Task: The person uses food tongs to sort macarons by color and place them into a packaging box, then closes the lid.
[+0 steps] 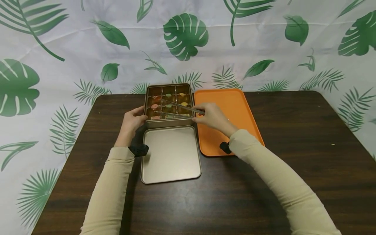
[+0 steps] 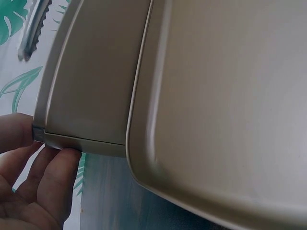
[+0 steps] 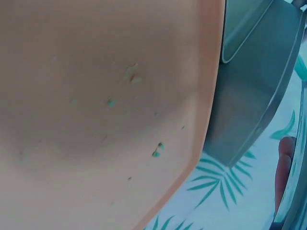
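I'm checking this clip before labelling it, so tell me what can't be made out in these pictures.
- Head view: the small coloured pieces in the gold tin are too small to identify.
- Head view: where the tongs tips end, and whether they grip a piece, is too fine to tell.
- Right wrist view: the right hand is cut off; the orange tray fills the frame.
- Left wrist view: the tin's inside is hidden by its wall.

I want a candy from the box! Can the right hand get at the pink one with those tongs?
Probably yes. The right hand holds the tongs over the open tin, with their tips near the pink sweet. The lid lies off in front, and nothing covers the compartments.
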`<state>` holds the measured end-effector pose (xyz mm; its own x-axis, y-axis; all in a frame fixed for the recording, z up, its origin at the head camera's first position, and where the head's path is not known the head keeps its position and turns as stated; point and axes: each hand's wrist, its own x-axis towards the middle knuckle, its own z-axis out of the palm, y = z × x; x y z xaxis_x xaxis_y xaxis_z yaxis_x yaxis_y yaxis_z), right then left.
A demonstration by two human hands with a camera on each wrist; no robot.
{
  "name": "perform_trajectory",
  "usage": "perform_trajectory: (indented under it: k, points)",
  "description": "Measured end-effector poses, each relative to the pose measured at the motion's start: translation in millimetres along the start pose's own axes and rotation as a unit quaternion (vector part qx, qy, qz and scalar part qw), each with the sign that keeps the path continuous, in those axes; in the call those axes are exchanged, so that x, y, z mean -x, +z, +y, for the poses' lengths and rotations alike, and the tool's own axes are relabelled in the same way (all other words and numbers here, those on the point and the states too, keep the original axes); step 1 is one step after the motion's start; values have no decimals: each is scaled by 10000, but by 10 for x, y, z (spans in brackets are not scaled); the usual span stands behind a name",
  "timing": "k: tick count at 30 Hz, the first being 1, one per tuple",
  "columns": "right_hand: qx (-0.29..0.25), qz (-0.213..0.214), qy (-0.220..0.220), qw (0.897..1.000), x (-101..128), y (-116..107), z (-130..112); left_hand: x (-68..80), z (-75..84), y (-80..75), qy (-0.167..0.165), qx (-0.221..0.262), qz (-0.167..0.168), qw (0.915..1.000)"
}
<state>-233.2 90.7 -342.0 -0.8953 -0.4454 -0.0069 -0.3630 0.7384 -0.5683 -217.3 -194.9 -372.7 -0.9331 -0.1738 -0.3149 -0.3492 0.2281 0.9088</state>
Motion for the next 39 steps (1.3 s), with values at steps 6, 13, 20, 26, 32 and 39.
perform_trajectory:
  k: [6,13,20,26,32,39]
  points:
    - [-275,305,133,9991,75,-76,96,2,-18,-12,-35,-23,-53,10000]
    - [-617,544,386,9959,205,-229,332,14,-21,-14,-56,36,3,10000]
    - [-566,987,650,9914,390,-417,706,3,-20,-11,-107,-16,-31,9999]
    - [-422,1287,1074,9849,564,-601,958,-15,-27,-5,-64,-50,-7,10000]
    - [-218,1444,1501,9778,725,-770,1183,-4,-13,9,-2,-22,15,10000]
    - [248,1721,1829,9676,892,-910,1534,22,1,18,22,79,40,10000]
